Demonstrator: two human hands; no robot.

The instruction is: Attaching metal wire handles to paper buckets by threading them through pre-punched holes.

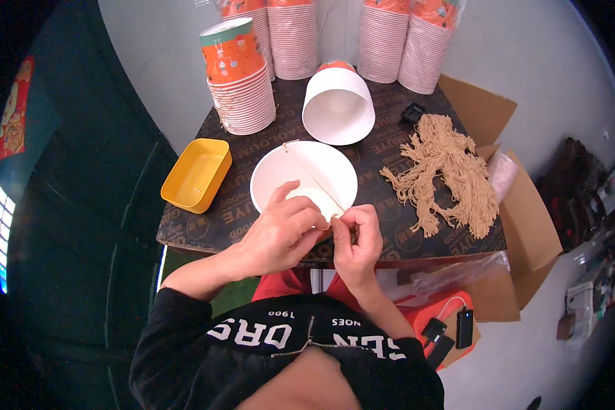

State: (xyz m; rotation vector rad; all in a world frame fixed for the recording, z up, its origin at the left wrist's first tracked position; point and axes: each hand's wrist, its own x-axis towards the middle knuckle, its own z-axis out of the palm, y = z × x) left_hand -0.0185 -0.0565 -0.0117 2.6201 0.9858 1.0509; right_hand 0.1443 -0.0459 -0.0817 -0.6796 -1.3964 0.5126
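Observation:
In front of me a white paper bucket (266, 171) faces me with its open mouth. A short piece of tan cord (285, 145) sits at its far rim. At the near rim my left hand (283, 232) and my right hand (359, 246) meet, fingertips pinched together on a thin tan cord (329, 194). The cord's free end slants up across the bucket's inside. The exact spot where the fingers grip it is mostly hidden by the fingers.
A yellow plastic tub (197, 176) stands at the left. A bundle of tan cords (451, 178) lies at the right, by a small black object (412, 114). Behind are a bucket on its side (338, 106) and a nested stack of orange buckets (239, 82). Cardboard boxes (526, 232) stand beyond the table's right edge.

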